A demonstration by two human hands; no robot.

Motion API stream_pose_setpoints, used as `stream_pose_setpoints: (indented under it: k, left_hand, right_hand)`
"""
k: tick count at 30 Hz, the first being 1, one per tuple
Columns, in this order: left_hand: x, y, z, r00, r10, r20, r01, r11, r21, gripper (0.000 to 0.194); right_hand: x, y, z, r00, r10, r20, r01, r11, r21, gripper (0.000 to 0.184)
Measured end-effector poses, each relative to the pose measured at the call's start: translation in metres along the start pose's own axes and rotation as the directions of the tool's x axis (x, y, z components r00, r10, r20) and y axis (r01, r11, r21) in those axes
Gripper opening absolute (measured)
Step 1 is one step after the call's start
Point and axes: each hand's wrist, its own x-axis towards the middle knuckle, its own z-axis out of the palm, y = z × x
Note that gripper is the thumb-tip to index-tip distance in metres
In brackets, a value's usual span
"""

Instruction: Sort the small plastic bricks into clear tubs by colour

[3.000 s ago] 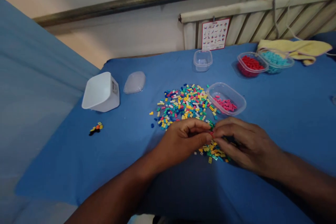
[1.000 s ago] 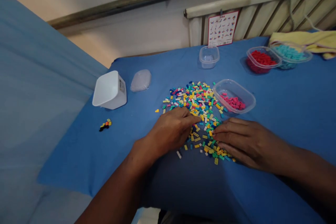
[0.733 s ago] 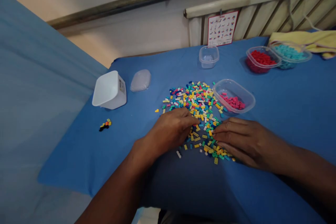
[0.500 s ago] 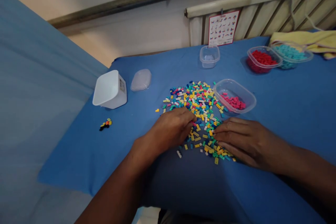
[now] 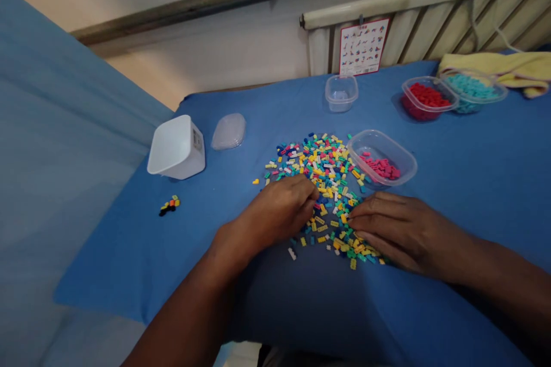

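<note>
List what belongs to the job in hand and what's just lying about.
Seemingly in the job:
- mixed toy bricks
- pink-brick tub
- red-brick tub
- turquoise-brick tub

Probably just around:
- yellow cloth
- clear lid
- white container
- hanging card

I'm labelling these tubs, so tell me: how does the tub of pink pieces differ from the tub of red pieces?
The tub of pink pieces is sparsely filled, with bare bottom showing; the tub of red pieces looks much fuller. The tub of pink pieces sits beside the mixed pile; the tub of red pieces is farther back, next to a tub of turquoise pieces. Both are clear, upright and on the blue cloth.
</note>
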Motion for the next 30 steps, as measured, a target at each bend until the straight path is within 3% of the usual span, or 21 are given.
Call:
stream_pose_setpoints:
  k: [5, 8, 10, 13, 16, 19, 27, 29, 30]
  left_hand:
    - [-0.004, -0.007, 0.001, 0.996, 0.010, -0.092, -0.019, 0.995, -0.103, 0.019]
    - [-0.006, -0.004, 0.000, 0.987, -0.051, -0.151, -0.005, 0.939, -0.345, 0.012]
    - [-0.006, 0.005, 0.002, 0.982, -0.138, -0.131, 0.037, 0.815, -0.578, 0.009]
    - [-0.002, 0.025, 0.010, 0.978, -0.207, -0.033, 0.086, 0.541, -0.836, 0.017]
    - [0.004, 0.041, 0.019, 0.972, -0.236, 0.014, 0.100, 0.354, -0.930, 0.024]
    - [0.009, 0.045, 0.025, 0.955, -0.296, 0.014, 0.093, 0.255, -0.963, 0.027]
    - [0.008, 0.046, 0.034, 0.944, -0.329, 0.037, 0.095, 0.164, -0.982, 0.025]
    - [0.007, 0.047, 0.032, 0.948, -0.317, 0.028, 0.096, 0.203, -0.974, 0.026]
    - [0.006, 0.046, 0.029, 0.947, -0.321, -0.011, 0.082, 0.277, -0.957, 0.024]
  right_hand:
    - [0.002, -0.002, -0.001, 0.999, 0.020, -0.048, -0.021, 0.999, -0.030, 0.016]
    - [0.001, -0.003, 0.001, 0.995, 0.051, -0.083, -0.055, 0.997, -0.047, 0.019]
    - [0.002, -0.004, 0.004, 0.988, 0.111, -0.111, -0.116, 0.992, -0.040, 0.024]
    - [0.004, -0.009, 0.008, 0.966, 0.203, -0.162, -0.204, 0.979, 0.015, 0.033]
    - [0.007, -0.013, 0.010, 0.945, 0.243, -0.217, -0.235, 0.970, 0.065, 0.031]
    - [0.008, -0.014, 0.007, 0.928, 0.268, -0.259, -0.255, 0.963, 0.085, 0.027]
    - [0.007, -0.013, 0.006, 0.940, 0.258, -0.225, -0.241, 0.965, 0.102, 0.027]
    - [0.008, -0.015, 0.004, 0.942, 0.259, -0.211, -0.246, 0.965, 0.088, 0.024]
    - [0.008, -0.015, 0.002, 0.942, 0.260, -0.212, -0.249, 0.966, 0.074, 0.020]
